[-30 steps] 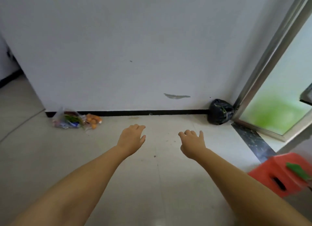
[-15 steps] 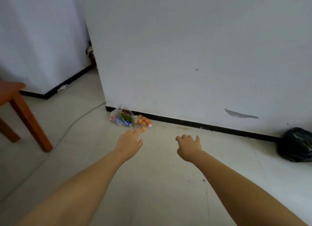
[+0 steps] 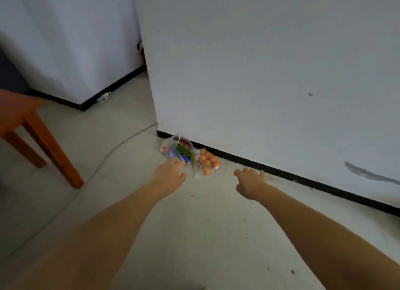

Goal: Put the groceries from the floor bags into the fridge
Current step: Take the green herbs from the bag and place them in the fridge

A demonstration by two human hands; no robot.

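Note:
Two clear plastic grocery bags lie on the floor against the black skirting at a wall corner. One bag (image 3: 179,149) holds greens and coloured packets; the other bag (image 3: 207,161) holds several small orange fruits. My left hand (image 3: 170,173) is stretched forward, fingers relaxed, its tips just in front of the greens bag; touching cannot be told. My right hand (image 3: 251,182) hangs to the right of the fruit bag, fingers loosely curled, holding nothing. No fridge is in view.
A wooden table leg and corner (image 3: 49,149) stand at the left. A thin cable (image 3: 112,153) runs across the tiled floor toward the corner. The white wall (image 3: 259,73) fills the right; a passage opens behind the corner at the left.
The view has swung left and closer to the bags. The black bag and red stool have left the frame, the wooden table has come in. Both hands now reach nearer the grocery bags.

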